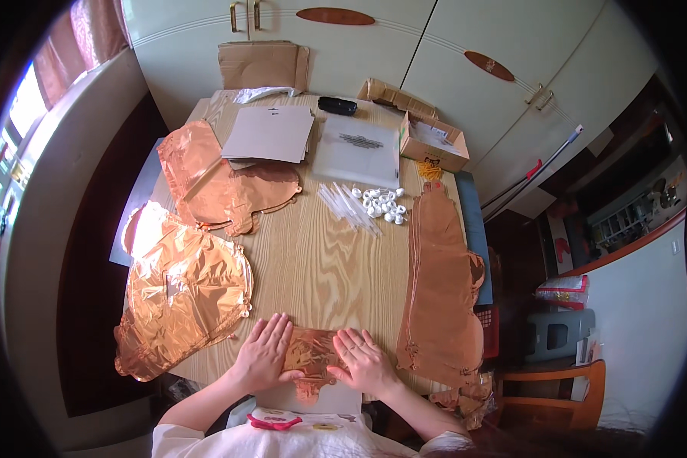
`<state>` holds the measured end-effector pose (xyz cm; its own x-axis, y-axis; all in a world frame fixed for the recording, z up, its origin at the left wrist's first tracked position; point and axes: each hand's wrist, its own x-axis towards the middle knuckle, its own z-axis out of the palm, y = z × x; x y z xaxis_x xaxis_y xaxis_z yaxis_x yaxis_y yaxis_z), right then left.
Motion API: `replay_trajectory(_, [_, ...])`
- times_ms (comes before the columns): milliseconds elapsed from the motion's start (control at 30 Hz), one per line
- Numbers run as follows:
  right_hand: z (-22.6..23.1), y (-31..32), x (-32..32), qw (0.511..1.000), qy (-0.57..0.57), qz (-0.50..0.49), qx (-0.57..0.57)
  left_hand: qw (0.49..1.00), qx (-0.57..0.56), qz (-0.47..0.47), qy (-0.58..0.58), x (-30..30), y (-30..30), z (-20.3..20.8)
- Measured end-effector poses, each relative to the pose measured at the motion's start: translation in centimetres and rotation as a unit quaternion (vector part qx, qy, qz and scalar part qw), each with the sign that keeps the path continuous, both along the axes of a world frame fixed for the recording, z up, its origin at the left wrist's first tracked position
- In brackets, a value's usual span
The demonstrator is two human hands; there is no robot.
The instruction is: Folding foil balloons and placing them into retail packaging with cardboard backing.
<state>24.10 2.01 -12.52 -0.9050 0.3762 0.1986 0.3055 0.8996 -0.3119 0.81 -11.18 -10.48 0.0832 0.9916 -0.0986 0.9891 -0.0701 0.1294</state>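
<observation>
Both my hands lie flat at the near edge of the table, fingers stretched out. Between and partly beneath them is a folded copper-coloured foil balloon (310,357), crinkled and shiny, with a ragged end toward me. My left hand (263,359) presses on its left side, my right hand (365,362) on its right. Under the foil, a pale grey card (340,400) sticks out toward my body. Left of my hands spreads a shiny flat foil balloon pile (187,286). To the right lies a long stack of flat copper foil balloons (440,282).
Farther back on the wooden table (320,263) lie more copper foil (271,183), grey cards (269,131), clear plastic bags (359,164), clear straws (346,208), small white rolls (382,204), a cardboard box (444,158) and a black object (337,105). A wooden chair (591,393) stands at right.
</observation>
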Motion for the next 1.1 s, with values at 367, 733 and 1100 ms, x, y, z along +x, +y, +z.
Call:
replay_trajectory(367, [0.8,-1.1,0.1,0.997,-0.008,-0.054,0.045,1.0,0.002,0.009,0.016,-1.5,-0.5,0.5])
replay_trajectory(733, [1.3,-1.4,-0.1,0.992,-0.045,-0.047,0.104,0.947,0.047,-0.294,-0.119,-0.7,7.6,-1.3])
replay_trajectory(1100, [2.1,-6.2,-1.6,1.0,0.019,-0.009,-0.014,0.947,0.048,-0.296,-0.117,-0.9,6.9,-2.5])
